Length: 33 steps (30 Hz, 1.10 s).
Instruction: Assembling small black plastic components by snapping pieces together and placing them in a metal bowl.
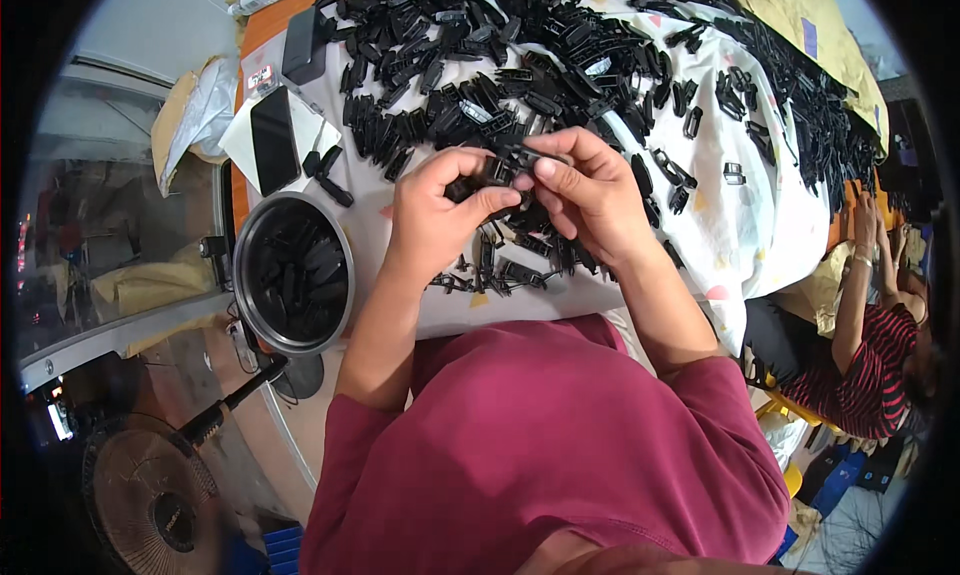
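Left hand point(432, 215): grip pinched on a black clip point(510, 160).
Right hand point(590, 190): grip on the same clip from 3 o'clock.
Clip axis: 9 to 3 o'clock, between both hands.
Pot point(293, 273): 8 o'clock, nearer the left.

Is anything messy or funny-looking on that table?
Yes. Small black plastic parts lie scattered in loose heaps over the white cloth, a few near its front edge. Both hands, left hand and right hand, pinch one piece.

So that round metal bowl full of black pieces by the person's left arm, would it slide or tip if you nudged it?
The metal bowl looks wide and low, so it would probably slide rather than tip. It is filled with black plastic pieces, which likely add little weight, so a push should move it easily. It seems to sit at the table's edge, so a nudge outward might drop it.
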Motion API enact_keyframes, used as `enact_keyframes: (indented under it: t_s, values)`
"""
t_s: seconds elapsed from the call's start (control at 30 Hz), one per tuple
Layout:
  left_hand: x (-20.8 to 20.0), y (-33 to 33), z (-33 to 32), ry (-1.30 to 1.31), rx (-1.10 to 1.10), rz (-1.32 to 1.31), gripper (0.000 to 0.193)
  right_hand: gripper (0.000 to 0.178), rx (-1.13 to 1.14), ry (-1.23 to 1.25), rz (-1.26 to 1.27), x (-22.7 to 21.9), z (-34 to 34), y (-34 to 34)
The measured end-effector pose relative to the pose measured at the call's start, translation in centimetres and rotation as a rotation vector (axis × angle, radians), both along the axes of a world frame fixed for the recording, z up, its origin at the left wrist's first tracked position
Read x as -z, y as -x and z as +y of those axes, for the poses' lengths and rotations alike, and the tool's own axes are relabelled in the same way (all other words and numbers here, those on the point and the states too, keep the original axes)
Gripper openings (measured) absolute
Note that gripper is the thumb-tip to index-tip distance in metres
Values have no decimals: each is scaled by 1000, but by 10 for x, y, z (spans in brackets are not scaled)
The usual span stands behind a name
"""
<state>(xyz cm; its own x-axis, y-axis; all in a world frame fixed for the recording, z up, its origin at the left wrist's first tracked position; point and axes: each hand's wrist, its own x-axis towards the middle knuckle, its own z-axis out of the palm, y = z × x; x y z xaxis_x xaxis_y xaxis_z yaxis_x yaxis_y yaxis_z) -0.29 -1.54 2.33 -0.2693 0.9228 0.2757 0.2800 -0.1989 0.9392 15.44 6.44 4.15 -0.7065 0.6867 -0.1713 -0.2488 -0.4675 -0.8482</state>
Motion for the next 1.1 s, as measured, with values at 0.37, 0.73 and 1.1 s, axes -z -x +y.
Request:
enact_keyframes:
  t_s: [0.37,0.73,1.1]
  values:
    - [1,-7,-2,-23,-127,6,34,12,-22,172,-26,-7,5,-13]
    - [0,-11,-5,-127,-131,172,29,12,-152,199,-56,3,9,-16]
    - [8,-27,-23,205,5,-790,28,22,-67,-595,-454,12,-24,-6]
